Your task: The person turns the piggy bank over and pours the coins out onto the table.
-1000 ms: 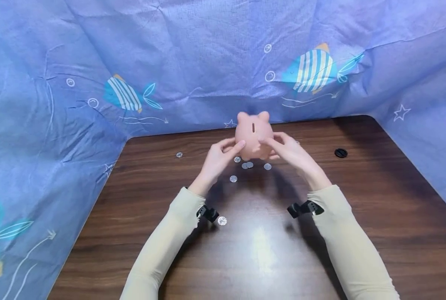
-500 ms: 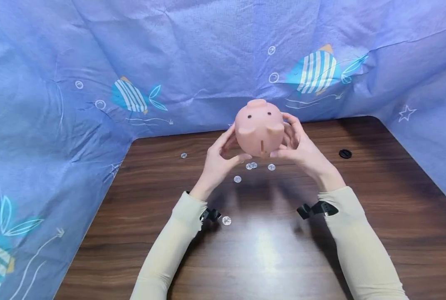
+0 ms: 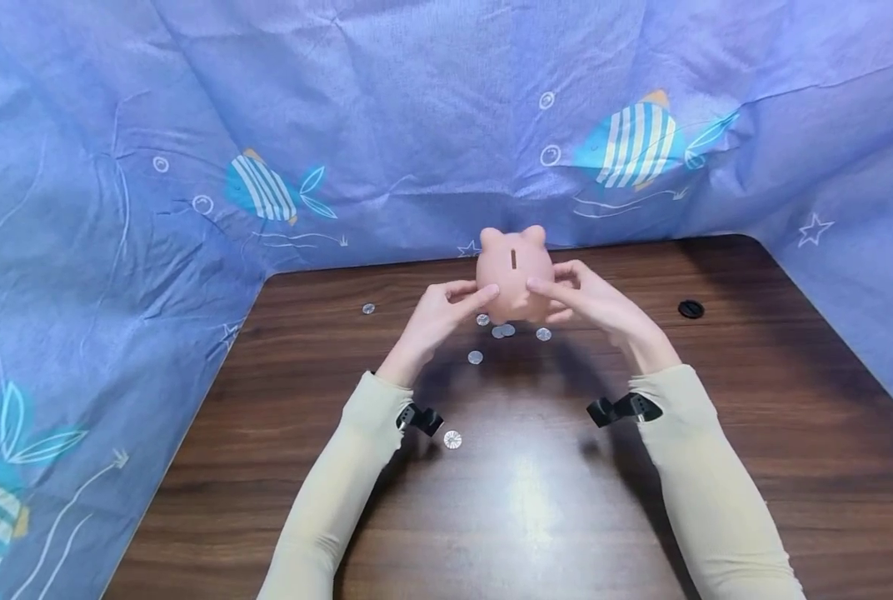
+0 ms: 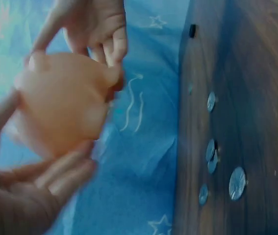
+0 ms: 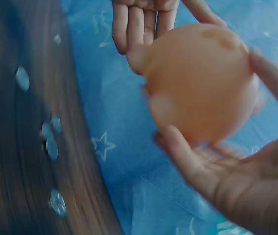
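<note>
A pink piggy bank [image 3: 516, 260] hangs above the far part of the table, its coin slot facing the head camera and its ears pointing away. My left hand [image 3: 437, 317] holds its left side, thumb on the near surface. The right side is gripped by my right hand [image 3: 604, 308], with the thumb likewise on the near surface. In the left wrist view the piggy bank [image 4: 60, 103] is blurred, with fingers curled round it. Below it on the table lie several silvery coins, among them a coin [image 3: 543, 334] and another coin [image 3: 475, 357].
A coin [image 3: 452, 439] lies beside the left wrist camera, and another small coin [image 3: 368, 308] farther left. A black round cap [image 3: 690, 309] rests at the right of the wooden table [image 3: 776, 417]. A blue curtain [image 3: 431, 108] with fish prints stands behind the table.
Half a second ago the piggy bank was tilted with its eyes and snout showing. It has rocked back, slot and rear toward the head camera, much as one second ago. Both hands still hold it.
</note>
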`<action>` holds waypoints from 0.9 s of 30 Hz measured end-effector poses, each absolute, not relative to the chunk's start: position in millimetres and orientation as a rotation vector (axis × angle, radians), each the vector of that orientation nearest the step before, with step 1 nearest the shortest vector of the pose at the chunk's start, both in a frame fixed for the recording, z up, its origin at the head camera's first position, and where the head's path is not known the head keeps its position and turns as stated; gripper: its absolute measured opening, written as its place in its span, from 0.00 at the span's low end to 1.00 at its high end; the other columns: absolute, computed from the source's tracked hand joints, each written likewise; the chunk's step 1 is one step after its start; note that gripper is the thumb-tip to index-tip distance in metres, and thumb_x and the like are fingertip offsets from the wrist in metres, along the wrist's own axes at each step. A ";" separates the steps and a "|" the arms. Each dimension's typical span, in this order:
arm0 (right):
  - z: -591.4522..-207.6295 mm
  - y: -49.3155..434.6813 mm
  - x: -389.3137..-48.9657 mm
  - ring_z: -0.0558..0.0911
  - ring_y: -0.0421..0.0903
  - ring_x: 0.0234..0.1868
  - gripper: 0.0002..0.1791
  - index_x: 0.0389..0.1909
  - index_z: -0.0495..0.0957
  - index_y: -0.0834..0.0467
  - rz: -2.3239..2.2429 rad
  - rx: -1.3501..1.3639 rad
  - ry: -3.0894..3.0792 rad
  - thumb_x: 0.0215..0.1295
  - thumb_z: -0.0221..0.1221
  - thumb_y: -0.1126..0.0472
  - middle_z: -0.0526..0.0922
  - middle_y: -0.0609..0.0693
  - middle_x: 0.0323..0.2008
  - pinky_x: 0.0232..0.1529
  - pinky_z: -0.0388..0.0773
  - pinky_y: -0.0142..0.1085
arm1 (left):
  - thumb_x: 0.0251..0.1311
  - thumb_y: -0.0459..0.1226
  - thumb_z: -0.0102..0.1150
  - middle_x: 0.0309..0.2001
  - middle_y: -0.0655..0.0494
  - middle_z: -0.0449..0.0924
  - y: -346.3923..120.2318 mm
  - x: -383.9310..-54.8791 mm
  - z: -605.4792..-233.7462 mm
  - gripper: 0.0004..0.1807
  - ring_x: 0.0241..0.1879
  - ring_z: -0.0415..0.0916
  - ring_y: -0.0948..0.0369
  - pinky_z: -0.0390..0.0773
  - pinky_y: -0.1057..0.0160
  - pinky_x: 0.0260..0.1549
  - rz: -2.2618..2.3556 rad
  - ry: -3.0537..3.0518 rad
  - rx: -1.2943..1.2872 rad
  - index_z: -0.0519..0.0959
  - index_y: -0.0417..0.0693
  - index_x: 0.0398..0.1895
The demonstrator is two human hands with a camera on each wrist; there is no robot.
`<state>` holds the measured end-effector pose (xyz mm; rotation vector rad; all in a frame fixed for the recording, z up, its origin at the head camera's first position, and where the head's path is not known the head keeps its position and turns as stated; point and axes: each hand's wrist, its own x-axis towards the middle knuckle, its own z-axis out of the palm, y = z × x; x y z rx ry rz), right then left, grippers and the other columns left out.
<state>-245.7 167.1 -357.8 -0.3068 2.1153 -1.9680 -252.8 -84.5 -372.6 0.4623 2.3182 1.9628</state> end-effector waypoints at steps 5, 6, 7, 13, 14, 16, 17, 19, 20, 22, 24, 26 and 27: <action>-360.2 168.8 -250.9 0.77 0.43 0.58 0.39 0.66 0.53 0.52 -2.108 -0.375 1.965 0.63 0.66 0.71 0.72 0.57 0.62 0.57 0.78 0.34 | 0.61 0.36 0.71 0.62 0.50 0.79 -84.8 -256.5 -374.3 0.33 0.60 0.77 0.58 0.76 0.56 0.61 2.017 2.268 0.591 0.72 0.45 0.70; -360.4 169.6 -251.7 0.79 0.43 0.56 0.37 0.65 0.53 0.52 -2.099 -0.362 1.957 0.64 0.65 0.70 0.72 0.57 0.61 0.56 0.79 0.34 | 0.61 0.38 0.70 0.61 0.50 0.79 -84.8 -257.7 -375.6 0.32 0.59 0.78 0.58 0.76 0.57 0.60 1.994 2.281 0.585 0.73 0.44 0.69; -361.2 170.7 -252.7 0.81 0.43 0.54 0.35 0.64 0.54 0.52 -2.076 -0.338 1.963 0.65 0.65 0.68 0.73 0.57 0.59 0.55 0.80 0.35 | 0.61 0.40 0.70 0.60 0.50 0.81 -84.8 -258.1 -376.9 0.31 0.57 0.79 0.59 0.78 0.58 0.58 1.957 2.311 0.572 0.74 0.44 0.68; -362.6 173.0 -256.7 0.79 0.43 0.55 0.40 0.70 0.48 0.52 -2.046 -0.276 1.904 0.66 0.62 0.71 0.69 0.57 0.63 0.58 0.79 0.40 | 0.61 0.37 0.71 0.62 0.47 0.78 -81.9 -261.9 -381.3 0.34 0.60 0.77 0.55 0.76 0.57 0.60 1.984 2.251 0.562 0.71 0.42 0.70; -362.7 172.0 -257.6 0.80 0.43 0.54 0.40 0.71 0.48 0.53 -2.039 -0.255 1.892 0.68 0.62 0.69 0.68 0.57 0.63 0.59 0.79 0.41 | 0.62 0.37 0.70 0.62 0.46 0.78 -80.9 -262.5 -381.6 0.33 0.60 0.78 0.54 0.76 0.54 0.61 1.997 2.223 0.524 0.71 0.40 0.69; -362.9 170.5 -258.9 0.83 0.43 0.50 0.40 0.73 0.48 0.57 -2.001 -0.196 1.913 0.69 0.62 0.61 0.70 0.59 0.60 0.58 0.80 0.42 | 0.64 0.40 0.67 0.59 0.44 0.79 -79.1 -263.7 -382.9 0.30 0.57 0.79 0.54 0.75 0.51 0.62 1.991 2.179 0.422 0.72 0.37 0.67; -363.3 170.0 -259.2 0.84 0.43 0.48 0.40 0.73 0.49 0.59 -1.975 -0.167 1.940 0.70 0.63 0.58 0.71 0.59 0.58 0.56 0.81 0.41 | 0.65 0.41 0.66 0.58 0.43 0.80 -78.2 -264.2 -383.7 0.29 0.56 0.79 0.54 0.75 0.50 0.62 1.984 2.155 0.370 0.73 0.36 0.65; -364.1 169.3 -259.8 0.84 0.44 0.48 0.42 0.74 0.49 0.61 -1.942 -0.130 1.969 0.70 0.62 0.54 0.72 0.60 0.59 0.54 0.82 0.42 | 0.67 0.42 0.64 0.58 0.41 0.79 -75.9 -264.8 -384.2 0.28 0.55 0.79 0.54 0.72 0.47 0.64 1.992 2.097 0.301 0.72 0.34 0.65; -364.7 169.1 -260.3 0.84 0.44 0.49 0.43 0.75 0.48 0.61 -1.930 -0.123 1.985 0.70 0.62 0.53 0.70 0.60 0.60 0.53 0.83 0.42 | 0.67 0.42 0.63 0.58 0.40 0.79 -74.9 -265.7 -384.4 0.29 0.54 0.79 0.55 0.71 0.47 0.64 1.996 2.076 0.279 0.71 0.34 0.65; -365.7 168.3 -261.1 0.83 0.48 0.50 0.43 0.76 0.47 0.61 -1.909 -0.119 2.008 0.70 0.61 0.52 0.70 0.64 0.62 0.53 0.83 0.43 | 0.68 0.41 0.63 0.58 0.39 0.78 -73.6 -268.1 -384.5 0.29 0.52 0.79 0.55 0.71 0.47 0.65 2.016 2.021 0.233 0.69 0.34 0.66; -365.4 166.3 -261.3 0.82 0.50 0.51 0.45 0.77 0.48 0.61 -1.874 -0.122 2.046 0.70 0.60 0.48 0.70 0.66 0.63 0.53 0.83 0.44 | 0.68 0.41 0.63 0.58 0.39 0.78 -72.5 -270.0 -382.6 0.30 0.49 0.80 0.56 0.74 0.48 0.62 2.023 1.996 0.189 0.67 0.34 0.67; -363.1 164.9 -259.8 0.82 0.52 0.51 0.46 0.79 0.49 0.58 -1.874 -0.168 2.105 0.70 0.60 0.46 0.70 0.67 0.64 0.54 0.82 0.44 | 0.67 0.40 0.63 0.58 0.40 0.78 -72.2 -269.0 -376.6 0.33 0.49 0.81 0.56 0.76 0.51 0.61 2.054 1.995 0.208 0.65 0.37 0.71; -360.5 164.8 -257.7 0.82 0.51 0.53 0.45 0.80 0.50 0.55 -1.908 -0.214 2.130 0.70 0.61 0.47 0.70 0.66 0.65 0.56 0.81 0.43 | 0.66 0.38 0.64 0.60 0.41 0.77 -72.3 -267.0 -372.4 0.36 0.51 0.81 0.56 0.77 0.53 0.60 2.093 1.998 0.258 0.62 0.39 0.74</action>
